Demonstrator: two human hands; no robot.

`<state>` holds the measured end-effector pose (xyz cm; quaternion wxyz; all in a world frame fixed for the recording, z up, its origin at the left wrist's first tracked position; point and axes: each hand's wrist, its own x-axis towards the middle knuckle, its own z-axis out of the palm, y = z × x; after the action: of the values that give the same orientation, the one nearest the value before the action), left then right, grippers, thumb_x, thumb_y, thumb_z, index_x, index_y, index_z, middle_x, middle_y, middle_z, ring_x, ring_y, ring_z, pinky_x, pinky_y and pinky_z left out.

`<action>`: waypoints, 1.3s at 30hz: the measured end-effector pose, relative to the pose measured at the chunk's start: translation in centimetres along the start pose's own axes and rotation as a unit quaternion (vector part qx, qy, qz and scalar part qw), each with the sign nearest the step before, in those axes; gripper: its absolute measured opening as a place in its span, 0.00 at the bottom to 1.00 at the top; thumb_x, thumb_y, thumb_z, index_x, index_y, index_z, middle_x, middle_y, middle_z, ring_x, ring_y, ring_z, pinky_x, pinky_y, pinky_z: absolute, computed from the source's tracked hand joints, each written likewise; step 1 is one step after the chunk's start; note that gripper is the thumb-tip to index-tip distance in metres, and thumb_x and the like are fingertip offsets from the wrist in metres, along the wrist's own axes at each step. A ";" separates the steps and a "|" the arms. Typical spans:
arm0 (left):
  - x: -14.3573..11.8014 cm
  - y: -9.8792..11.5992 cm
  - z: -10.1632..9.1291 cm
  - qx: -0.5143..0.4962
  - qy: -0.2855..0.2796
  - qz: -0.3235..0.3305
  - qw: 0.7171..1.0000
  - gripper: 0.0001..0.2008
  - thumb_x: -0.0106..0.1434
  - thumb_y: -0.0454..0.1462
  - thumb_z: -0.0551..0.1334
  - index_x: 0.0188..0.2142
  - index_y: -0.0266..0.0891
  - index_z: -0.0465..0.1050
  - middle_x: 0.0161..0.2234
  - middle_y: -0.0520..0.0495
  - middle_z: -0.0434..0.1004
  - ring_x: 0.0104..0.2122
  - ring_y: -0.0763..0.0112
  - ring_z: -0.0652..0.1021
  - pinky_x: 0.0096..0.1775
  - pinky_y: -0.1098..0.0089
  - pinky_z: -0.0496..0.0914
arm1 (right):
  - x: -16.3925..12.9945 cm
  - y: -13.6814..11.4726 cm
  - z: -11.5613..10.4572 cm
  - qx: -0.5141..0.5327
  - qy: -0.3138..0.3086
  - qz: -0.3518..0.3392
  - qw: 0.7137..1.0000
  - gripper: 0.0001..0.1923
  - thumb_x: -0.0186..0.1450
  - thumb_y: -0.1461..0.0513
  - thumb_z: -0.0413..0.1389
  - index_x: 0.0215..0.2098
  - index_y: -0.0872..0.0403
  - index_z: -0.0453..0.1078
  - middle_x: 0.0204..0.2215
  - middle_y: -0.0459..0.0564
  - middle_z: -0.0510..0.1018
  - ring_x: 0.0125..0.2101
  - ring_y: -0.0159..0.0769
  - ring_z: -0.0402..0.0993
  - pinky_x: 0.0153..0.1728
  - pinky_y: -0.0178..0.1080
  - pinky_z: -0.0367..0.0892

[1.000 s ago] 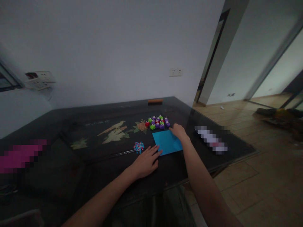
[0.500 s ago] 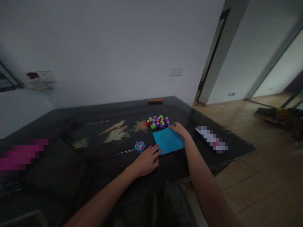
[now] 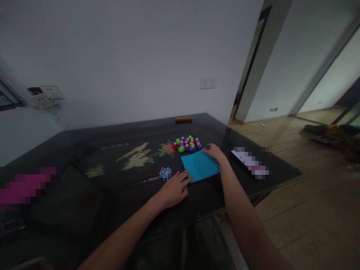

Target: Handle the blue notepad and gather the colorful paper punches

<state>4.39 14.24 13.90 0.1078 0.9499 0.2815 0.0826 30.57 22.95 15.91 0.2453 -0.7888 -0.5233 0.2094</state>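
Left hand [image 3: 174, 189] presses flat on blue paper [image 3: 199, 168]; right hand [image 3: 214, 152] pinches its far corner.

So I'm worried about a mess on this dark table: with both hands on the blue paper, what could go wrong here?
The right hand lifts the blue paper at its far corner, right beside the cluster of small coloured punches; a swing could knock them. The left hand pins only the near corner, so the sheet might slip or crease. The pile of small coloured bits lies close to that hand and could scatter.
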 end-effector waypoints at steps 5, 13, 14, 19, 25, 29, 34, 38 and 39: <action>-0.1 0.0 -0.1 0.004 0.005 0.003 1.000 0.25 0.63 0.34 0.50 0.60 0.40 0.57 0.63 0.40 0.54 0.62 0.61 0.57 0.61 0.54 0.52 | 0.4 0.4 0.0 0.022 0.001 -0.003 1.000 0.21 0.56 0.60 0.59 0.46 0.63 0.71 0.43 0.60 0.76 0.45 0.45 0.72 0.42 0.37 0.65; 0.0 0.0 0.2 0.015 0.006 0.006 1.000 0.25 0.62 0.34 0.51 0.60 0.39 0.58 0.62 0.39 0.55 0.62 0.61 0.57 0.61 0.55 0.52 | -0.9 -0.1 -0.8 0.149 -0.093 -0.082 0.981 0.15 0.56 0.64 0.59 0.42 0.60 0.72 0.37 0.54 0.79 0.33 0.36 0.75 0.32 0.33 0.68; 0.0 0.0 0.2 0.016 0.007 0.006 1.000 0.25 0.62 0.34 0.51 0.60 0.39 0.58 0.62 0.39 0.55 0.62 0.61 0.57 0.61 0.55 0.52 | -1.1 -0.2 -1.0 0.155 -0.112 -0.086 0.978 0.14 0.56 0.65 0.58 0.41 0.60 0.72 0.36 0.53 0.79 0.32 0.36 0.75 0.32 0.33 0.68; -0.1 0.1 0.2 0.015 0.012 0.004 1.000 0.25 0.62 0.34 0.51 0.60 0.38 0.58 0.63 0.39 0.55 0.62 0.61 0.57 0.60 0.55 0.53 | -1.8 -0.6 -1.5 0.152 -0.161 -0.104 0.970 0.13 0.55 0.68 0.58 0.39 0.59 0.73 0.35 0.51 0.80 0.33 0.38 0.75 0.33 0.35 0.69; -0.2 0.1 0.5 0.004 0.031 0.011 0.999 0.25 0.62 0.35 0.52 0.60 0.37 0.57 0.63 0.39 0.55 0.62 0.59 0.57 0.61 0.56 0.53 | -2.2 -1.1 -1.5 0.105 -0.131 -0.109 0.980 0.11 0.54 0.68 0.58 0.37 0.58 0.74 0.33 0.51 0.80 0.33 0.39 0.75 0.32 0.34 0.68; -0.2 0.0 0.7 -0.007 0.042 0.007 0.999 0.25 0.62 0.36 0.52 0.60 0.39 0.57 0.63 0.40 0.55 0.62 0.59 0.58 0.60 0.55 0.54 | -2.3 -1.3 -1.6 0.132 -0.109 -0.125 0.977 0.11 0.56 0.68 0.56 0.37 0.59 0.73 0.33 0.51 0.79 0.31 0.38 0.75 0.30 0.34 0.68; -0.4 0.2 -0.3 -0.071 0.085 0.037 0.993 0.22 0.64 0.35 0.51 0.57 0.44 0.60 0.60 0.45 0.61 0.59 0.65 0.62 0.61 0.57 0.52 | -2.8 -1.6 -2.0 0.174 -0.093 -0.151 0.969 0.10 0.57 0.65 0.56 0.38 0.59 0.72 0.34 0.51 0.79 0.32 0.38 0.75 0.32 0.34 0.68; -0.1 -0.5 -1.9 -0.174 0.256 -0.009 0.951 0.19 0.64 0.34 0.51 0.54 0.46 0.62 0.58 0.45 0.62 0.59 0.65 0.62 0.60 0.58 0.56 | -3.6 -2.3 -2.3 0.217 -0.081 -0.175 0.957 0.12 0.58 0.62 0.56 0.40 0.58 0.70 0.36 0.52 0.79 0.34 0.39 0.75 0.34 0.36 0.69; 0.1 -1.0 -2.4 -0.211 0.317 -0.046 0.924 0.20 0.63 0.35 0.52 0.55 0.45 0.60 0.59 0.44 0.60 0.59 0.64 0.61 0.59 0.57 0.57 | -3.8 -2.7 -2.3 0.231 -0.076 -0.183 0.952 0.12 0.59 0.62 0.56 0.40 0.58 0.69 0.36 0.53 0.79 0.34 0.39 0.75 0.34 0.36 0.69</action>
<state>3.45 15.45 15.96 0.2147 0.8155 0.3204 0.4315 28.55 19.90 19.66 0.4149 -0.5829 -0.6130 0.3352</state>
